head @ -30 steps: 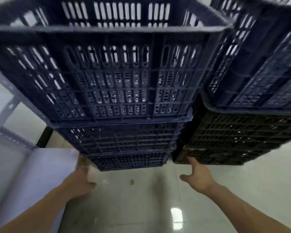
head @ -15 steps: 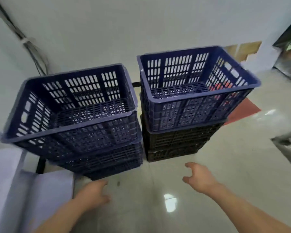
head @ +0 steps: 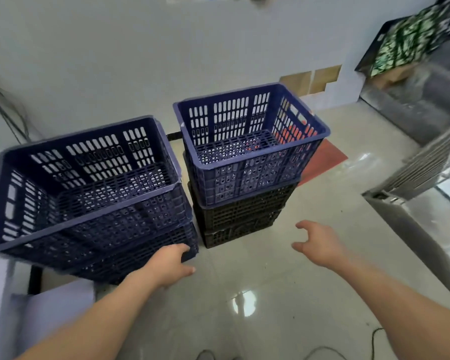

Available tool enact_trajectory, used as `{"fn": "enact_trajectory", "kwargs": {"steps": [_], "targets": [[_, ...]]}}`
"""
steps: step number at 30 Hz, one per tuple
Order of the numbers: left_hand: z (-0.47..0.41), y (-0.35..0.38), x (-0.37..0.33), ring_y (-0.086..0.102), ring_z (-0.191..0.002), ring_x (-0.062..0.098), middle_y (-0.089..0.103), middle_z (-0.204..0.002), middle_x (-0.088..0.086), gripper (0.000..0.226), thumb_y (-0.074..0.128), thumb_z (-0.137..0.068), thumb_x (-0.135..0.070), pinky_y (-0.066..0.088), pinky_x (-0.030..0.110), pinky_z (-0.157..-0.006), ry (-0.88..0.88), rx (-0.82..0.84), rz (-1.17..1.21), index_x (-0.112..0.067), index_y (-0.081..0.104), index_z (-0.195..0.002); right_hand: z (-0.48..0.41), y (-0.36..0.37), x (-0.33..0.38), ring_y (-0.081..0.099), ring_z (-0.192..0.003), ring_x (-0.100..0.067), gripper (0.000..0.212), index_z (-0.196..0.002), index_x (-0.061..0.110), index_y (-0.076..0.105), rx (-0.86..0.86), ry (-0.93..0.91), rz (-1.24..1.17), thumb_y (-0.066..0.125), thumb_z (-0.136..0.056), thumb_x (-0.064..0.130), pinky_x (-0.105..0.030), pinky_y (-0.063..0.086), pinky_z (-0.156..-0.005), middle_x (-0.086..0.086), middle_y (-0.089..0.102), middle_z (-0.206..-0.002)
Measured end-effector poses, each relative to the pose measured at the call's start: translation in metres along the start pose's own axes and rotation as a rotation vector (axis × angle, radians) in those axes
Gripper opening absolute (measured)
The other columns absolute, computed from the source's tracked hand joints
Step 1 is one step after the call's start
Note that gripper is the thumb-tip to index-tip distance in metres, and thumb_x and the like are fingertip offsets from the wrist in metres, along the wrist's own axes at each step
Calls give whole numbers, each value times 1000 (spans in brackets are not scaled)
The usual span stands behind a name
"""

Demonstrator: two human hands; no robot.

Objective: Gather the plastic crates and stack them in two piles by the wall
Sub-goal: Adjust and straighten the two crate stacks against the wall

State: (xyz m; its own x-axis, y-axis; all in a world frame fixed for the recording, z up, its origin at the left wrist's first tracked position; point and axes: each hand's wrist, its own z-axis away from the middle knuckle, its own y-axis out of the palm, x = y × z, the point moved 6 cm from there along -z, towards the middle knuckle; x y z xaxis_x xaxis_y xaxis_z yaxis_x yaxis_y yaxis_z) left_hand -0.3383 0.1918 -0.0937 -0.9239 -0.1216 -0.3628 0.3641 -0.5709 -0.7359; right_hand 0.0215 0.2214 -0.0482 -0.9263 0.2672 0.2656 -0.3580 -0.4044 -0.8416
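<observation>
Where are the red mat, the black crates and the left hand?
red mat (head: pixel 324 158): head view, bare right corner.
black crates (head: pixel 239 216): head view, front wall.
left hand (head: pixel 166 263): head view, back of hand.

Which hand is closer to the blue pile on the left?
Left. The left hand is at the near bottom corner of the left blue pile; the right hand hangs over the floor, off to the pile's right.

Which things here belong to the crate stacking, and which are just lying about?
Job: left pile of blue crates; blue crate atop black crates, right pile; left hand at the left pile's base; right hand, empty.
Lying about: red mat; steel counter; metal rack.
</observation>
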Motion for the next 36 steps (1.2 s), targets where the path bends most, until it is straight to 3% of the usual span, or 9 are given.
{"fn": "enact_trajectory", "kwargs": {"steps": [10, 14, 20, 25, 32, 33, 35, 36], "targets": [[-18, -17, -26, 50, -133, 19, 52, -147, 3, 67, 71, -89, -40, 38, 27, -107, -21, -47, 53, -14, 47, -147, -15, -40, -33, 59, -127, -28, 64, -147, 18, 54, -21, 15, 49, 77, -89, 31, -31, 45, -99, -9, 63, -140], [-35, -15, -36, 47, -137, 19, 49, -151, 3, 75, 74, -87, -40, 38, 29, -112, -103, -70, 122, -14, 43, -151, -51, -48, -55, 60, -125, -27, 66, -148, 17, 53, 7, -19, 55, 77, -89, 28, -29, 44, -95, -8, 64, -138], [-69, 3, -65, 48, -137, 22, 48, -152, 4, 80, 75, -86, -43, 39, 33, -111, -296, -157, 274, -13, 41, -152, -140, -56, -99, 55, -133, -31, 76, -153, 11, 45, 41, -92, -43, 80, -88, 31, -32, 41, -103, -12, 56, -150], [-121, 17, -86, 43, -141, 30, 42, -156, 8, 86, 69, -88, -49, 37, 40, -110, -402, -384, 460, -11, 31, -156, -231, -62, -144, 47, -142, -36, 81, -155, 8, 40, -62, -89, -203, 75, -92, 43, -39, 38, -111, -17, 49, -155], [-217, 39, -84, 43, -139, 33, 42, -155, 11, 83, 65, -92, -45, 39, 42, -106, -380, -797, 703, -11, 22, -155, -354, -32, -144, 44, -144, -28, 71, -160, 16, 33, -215, -215, -420, 58, -101, 48, -34, 34, -112, -4, 44, -160], [-228, 46, -78, 42, -140, 32, 41, -156, 12, 85, 65, -92, -45, 37, 41, -108, -379, -880, 743, -11, 20, -155, -371, -22, -139, 47, -140, -25, 67, -159, 18, 36, -235, -251, -480, 57, -102, 46, -26, 38, -108, -2, 47, -157], [-250, 64, -61, 40, -142, 27, 40, -157, 10, 85, 65, -93, -43, 34, 38, -113, -366, -1036, 819, -13, 19, -157, -401, -1, -131, 60, -119, -14, 51, -151, 17, 46, -277, -332, -620, 56, -105, 37, -5, 44, -84, 1, 59, -141], [-261, 72, -51, 41, -141, 26, 42, -154, 10, 80, 64, -94, -41, 34, 37, -113, -354, -1100, 828, -13, 23, -156, -412, 7, -127, 64, -106, -6, 43, -144, 17, 52, -303, -365, -691, 56, -105, 35, -4, 46, -75, 3, 64, -130]]}}
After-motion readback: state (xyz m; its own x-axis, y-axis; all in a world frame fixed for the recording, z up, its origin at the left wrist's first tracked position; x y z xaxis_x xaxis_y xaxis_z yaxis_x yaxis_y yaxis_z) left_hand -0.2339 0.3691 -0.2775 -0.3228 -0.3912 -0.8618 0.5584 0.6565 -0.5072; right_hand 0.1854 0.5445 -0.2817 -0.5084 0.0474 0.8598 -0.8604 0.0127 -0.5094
